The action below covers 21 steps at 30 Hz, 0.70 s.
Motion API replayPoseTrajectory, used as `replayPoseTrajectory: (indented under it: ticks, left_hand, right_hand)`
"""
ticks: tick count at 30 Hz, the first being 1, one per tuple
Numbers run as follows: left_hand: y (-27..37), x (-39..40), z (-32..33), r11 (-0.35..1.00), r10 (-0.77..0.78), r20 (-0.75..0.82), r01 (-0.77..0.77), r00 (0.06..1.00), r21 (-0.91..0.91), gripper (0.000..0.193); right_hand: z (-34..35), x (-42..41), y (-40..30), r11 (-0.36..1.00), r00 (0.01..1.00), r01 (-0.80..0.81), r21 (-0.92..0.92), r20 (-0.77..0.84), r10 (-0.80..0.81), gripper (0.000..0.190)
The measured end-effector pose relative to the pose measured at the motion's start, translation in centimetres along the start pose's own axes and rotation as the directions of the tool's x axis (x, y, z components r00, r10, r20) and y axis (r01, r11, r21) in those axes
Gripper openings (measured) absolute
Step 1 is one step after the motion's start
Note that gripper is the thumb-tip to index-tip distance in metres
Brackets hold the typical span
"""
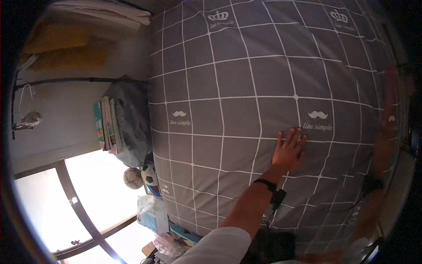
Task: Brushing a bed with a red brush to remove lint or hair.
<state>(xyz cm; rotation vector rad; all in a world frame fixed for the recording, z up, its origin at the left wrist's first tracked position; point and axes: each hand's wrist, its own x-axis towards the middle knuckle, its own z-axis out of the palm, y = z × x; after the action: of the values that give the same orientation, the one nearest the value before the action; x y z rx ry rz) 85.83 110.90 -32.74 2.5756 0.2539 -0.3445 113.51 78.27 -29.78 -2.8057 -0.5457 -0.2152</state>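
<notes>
A grey bed sheet (237, 115) with white grid lines, crowns, moustaches and printed words spreads before me. My left hand (289, 151) rests palm down on it, fingers spread and nothing held. Around that wrist runs a black strap with a small black device (278, 198) and a thin cable. Near the right rim, my right hand (386, 138) appears only as a blurred, stretched shape over the sheet, so its fingers cannot be made out. Another dark device (372, 185) shows at the right wrist. Low wrinkles cross the fabric near both arms.
Along the sheet's left side are a dark plastic bag (132, 132), upright books (107, 125), a football (149, 174) and another ball (133, 178). Below are a pale package (146, 213) and a pink plastic bag (168, 244). A bright window (99, 191) lies farther left.
</notes>
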Motion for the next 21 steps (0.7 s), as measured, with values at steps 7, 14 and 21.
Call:
replayPoseTrajectory:
  ticks: [7, 14, 21]
  left_hand:
    - [-2.9, -1.7, 0.7, 0.997, -0.049, -0.088, 0.055, 0.995, 0.061, 0.059]
    - [1.2, 0.9, -0.5, 0.98, -0.119, 0.108, 0.099, 0.987, 0.174, 0.061]
    - [-0.6, -0.5, 1.4, 0.95, -0.081, -0.063, 0.096, 0.995, 0.297, 0.064]
  right_hand:
    - [4.2, -3.4, -16.6, 0.85, 0.659, -0.337, 0.404, 0.746, -0.093, 0.057]
    - [-11.1, -6.6, 17.4, 0.641, 0.887, -0.221, -0.735, 0.123, 0.446, 0.048]
    - [-3.0, -2.2, -3.2, 0.778, 0.893, -0.446, 0.442, 0.281, 0.352, 0.049]
